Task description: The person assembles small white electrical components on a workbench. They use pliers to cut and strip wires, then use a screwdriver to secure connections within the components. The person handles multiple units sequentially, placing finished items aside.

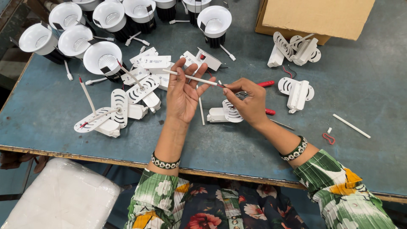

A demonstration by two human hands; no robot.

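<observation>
My left hand [183,94] is raised palm-up over the blue table [51,106], fingers spread, with a thin white sleeved cable [193,79] lying across its fingertips. My right hand [249,101] pinches the cable's right end, where short red wire tips show, and also holds a red-handled cutter [266,84]. Just under my hands lies a white finned driver part [224,113] on the table.
Several white round downlight housings [102,58] crowd the back left. White finned brackets [118,108] and driver boxes [150,62] lie left of my hands, more brackets [296,91] to the right. A cardboard box [316,17] stands back right. A loose white sleeve [351,126] and red wire scrap [328,138] lie right.
</observation>
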